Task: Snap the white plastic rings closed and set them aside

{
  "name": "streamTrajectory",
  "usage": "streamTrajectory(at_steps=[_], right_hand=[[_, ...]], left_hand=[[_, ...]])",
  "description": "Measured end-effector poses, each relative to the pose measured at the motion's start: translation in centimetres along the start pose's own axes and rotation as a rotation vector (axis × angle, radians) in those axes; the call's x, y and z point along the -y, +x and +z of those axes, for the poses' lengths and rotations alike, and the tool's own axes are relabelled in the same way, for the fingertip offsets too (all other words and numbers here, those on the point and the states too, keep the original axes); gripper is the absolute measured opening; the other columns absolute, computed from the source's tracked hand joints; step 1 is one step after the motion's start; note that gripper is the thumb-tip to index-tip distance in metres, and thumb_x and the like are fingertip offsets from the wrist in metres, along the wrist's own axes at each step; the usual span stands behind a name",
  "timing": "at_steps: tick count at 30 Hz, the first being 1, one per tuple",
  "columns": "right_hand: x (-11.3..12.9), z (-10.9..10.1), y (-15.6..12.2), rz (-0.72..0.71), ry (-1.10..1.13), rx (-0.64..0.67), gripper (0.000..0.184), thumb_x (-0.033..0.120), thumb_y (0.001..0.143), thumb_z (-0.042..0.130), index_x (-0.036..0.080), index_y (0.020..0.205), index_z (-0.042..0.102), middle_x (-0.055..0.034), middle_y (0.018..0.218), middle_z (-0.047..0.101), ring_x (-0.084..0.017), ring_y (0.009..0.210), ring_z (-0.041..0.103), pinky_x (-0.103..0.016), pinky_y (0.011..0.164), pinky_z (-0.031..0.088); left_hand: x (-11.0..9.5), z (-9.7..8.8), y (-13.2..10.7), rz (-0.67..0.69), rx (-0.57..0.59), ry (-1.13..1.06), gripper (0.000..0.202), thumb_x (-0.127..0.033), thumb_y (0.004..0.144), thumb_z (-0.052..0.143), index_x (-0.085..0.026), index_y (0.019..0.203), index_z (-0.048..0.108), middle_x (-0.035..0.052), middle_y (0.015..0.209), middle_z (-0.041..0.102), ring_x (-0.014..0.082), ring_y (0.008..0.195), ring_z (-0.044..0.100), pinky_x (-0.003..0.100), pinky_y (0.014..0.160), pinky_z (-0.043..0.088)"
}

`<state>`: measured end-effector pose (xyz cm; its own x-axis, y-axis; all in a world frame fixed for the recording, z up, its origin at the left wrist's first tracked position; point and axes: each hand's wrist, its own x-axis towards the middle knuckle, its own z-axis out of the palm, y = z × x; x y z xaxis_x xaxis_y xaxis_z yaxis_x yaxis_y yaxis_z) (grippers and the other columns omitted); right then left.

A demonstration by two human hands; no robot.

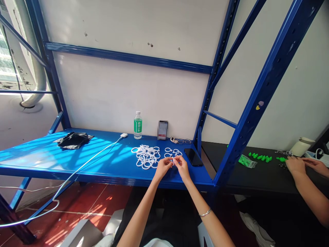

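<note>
Head camera looks down on a glossy blue metal shelf board (38, 151) set in a blue steel rack frame (267, 79) against a matte off-white wall. Both bare hands meet over the board's front edge: the left hand (163, 166) and the right hand (181, 164) have their fingertips drawn together, pinching a small white plastic ring (173, 161) between them; the ring is mostly hidden by the fingers, so its exact shape cannot be told. A thin silver bracelet (205, 213) circles the right wrist.

Just behind the left hand lies a tangled pile of white plastic rings (147, 156), smooth and round, overlapping one another. Just beside it, right behind the hands, a few loose rings (172, 151) lie flat and separate. A dark, flat, glossy phone (193, 157) rests near the right hand. Farther back stand a clear plastic water bottle (138, 125) with a green label, and wire-framed glasses (181, 140). A white cable (84, 164) runs in a curve from a small white plug across the board and off its front edge. A crumpled black plastic bag (73, 140) lies well to the left.

On the neighbouring black tabletop (246, 178), another person's hands (298, 165) work near small bright green plastic pieces (260, 157).
</note>
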<state>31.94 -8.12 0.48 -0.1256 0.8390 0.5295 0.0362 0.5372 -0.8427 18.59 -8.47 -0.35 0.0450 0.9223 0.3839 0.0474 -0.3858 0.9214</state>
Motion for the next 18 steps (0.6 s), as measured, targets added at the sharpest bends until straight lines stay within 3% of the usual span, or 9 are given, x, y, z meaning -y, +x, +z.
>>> streamTrajectory(at_steps=[9,18], right_hand=[[-0.08,0.06,0.03,0.021,0.027,-0.012,0.023,0.041,0.081,0.058,0.021,0.093,0.062,-0.0054,0.093,0.064,-0.022,0.085,0.062,-0.029,0.067,0.051],[-0.22,0.02,0.03,0.015,0.034,-0.002,0.024,0.039,0.08,0.058,0.021,0.096,0.062,-0.0061,0.094,0.064,-0.022,0.088,0.062,-0.03,0.069,0.052]], left_hand=[[-0.81,-0.04,-0.18,0.005,0.003,-0.017,0.036,-0.035,0.075,0.061,-0.012,0.102,0.066,0.005,0.069,0.067,0.0165,0.061,0.062,0.029,0.067,0.05],[-0.81,-0.02,-0.22,-0.001,0.005,-0.023,0.035,-0.036,0.077,0.06,-0.013,0.102,0.065,0.0048,0.07,0.067,0.0162,0.061,0.062,0.03,0.068,0.05]])
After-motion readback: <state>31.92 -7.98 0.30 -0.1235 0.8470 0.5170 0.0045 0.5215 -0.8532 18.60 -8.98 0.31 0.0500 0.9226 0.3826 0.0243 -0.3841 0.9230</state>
